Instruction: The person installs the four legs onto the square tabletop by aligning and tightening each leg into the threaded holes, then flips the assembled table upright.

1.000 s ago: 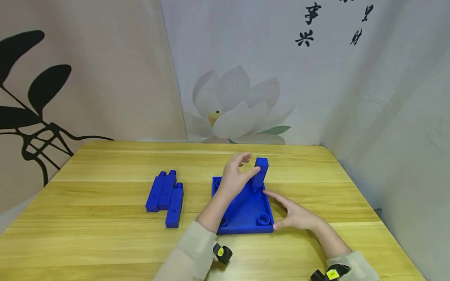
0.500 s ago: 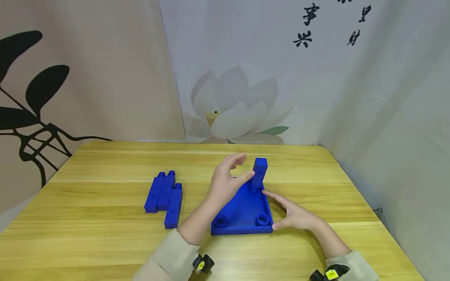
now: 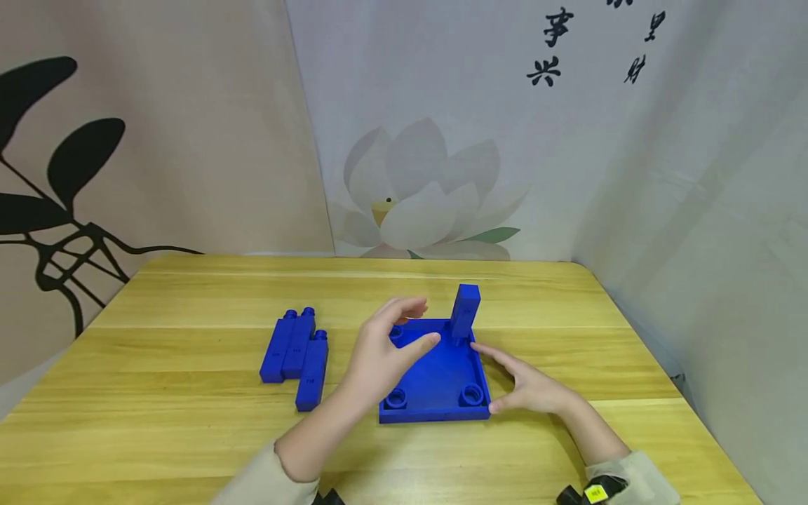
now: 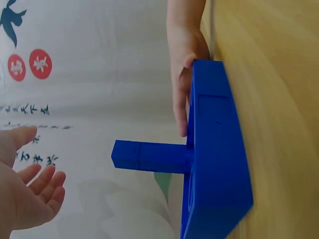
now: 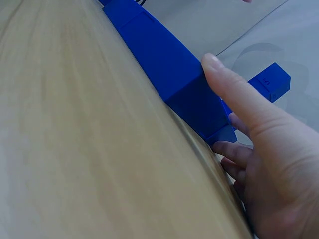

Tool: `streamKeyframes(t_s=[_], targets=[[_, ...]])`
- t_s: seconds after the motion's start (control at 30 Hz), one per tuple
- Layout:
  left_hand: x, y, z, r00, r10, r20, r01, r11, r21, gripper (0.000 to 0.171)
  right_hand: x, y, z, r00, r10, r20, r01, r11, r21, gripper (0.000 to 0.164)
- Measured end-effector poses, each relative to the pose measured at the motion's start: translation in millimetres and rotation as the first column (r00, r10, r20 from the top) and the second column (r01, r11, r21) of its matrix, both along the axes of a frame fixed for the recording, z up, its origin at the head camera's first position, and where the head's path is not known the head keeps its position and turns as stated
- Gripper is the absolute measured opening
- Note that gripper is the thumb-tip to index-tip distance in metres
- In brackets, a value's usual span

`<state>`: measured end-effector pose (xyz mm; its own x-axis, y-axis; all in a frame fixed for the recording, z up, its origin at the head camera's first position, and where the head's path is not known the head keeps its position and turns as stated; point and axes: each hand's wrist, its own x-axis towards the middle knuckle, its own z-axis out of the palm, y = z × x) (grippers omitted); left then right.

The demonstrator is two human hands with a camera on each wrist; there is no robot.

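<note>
Head view: square blue tray (image 3: 435,379)

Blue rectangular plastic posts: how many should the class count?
4: three posts lie on the wooden table, left of the square blue plastic tray; one post stands in the tray's far-right corner.

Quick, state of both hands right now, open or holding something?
Left hand: open, holding nothing.
Right hand: open, touching the right side of the blue tray.
</note>
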<state>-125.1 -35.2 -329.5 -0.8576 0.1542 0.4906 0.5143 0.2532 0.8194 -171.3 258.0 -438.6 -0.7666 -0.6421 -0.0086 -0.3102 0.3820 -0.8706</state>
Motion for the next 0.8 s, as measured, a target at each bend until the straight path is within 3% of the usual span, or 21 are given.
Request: streamKeyframes(t_s=[0.23,0.63,0.8], targets=[[15.7,-20,1.2,0.998,0.034,0.049,-0.033,0.999,-0.013,0.047,0.8,0,0.1,1.0,0.004,-0.003,-0.004,1.0,0.002,0.095],[34.6,-59,-3.5,0.988,0.136,-0.071,-0.138,0.99,-0.024,0.045,0.3,1,0.3,1.0,0.005,-0.008,-0.005,1.0,0.012,0.095],[41.0,-78,-2.1,0.981,0.182,-0.062,-0.185,0.982,-0.042,0.044,-0.5,1,-0.1,1.0,0.002,-0.01,-0.002,1.0,0.017,0.096]])
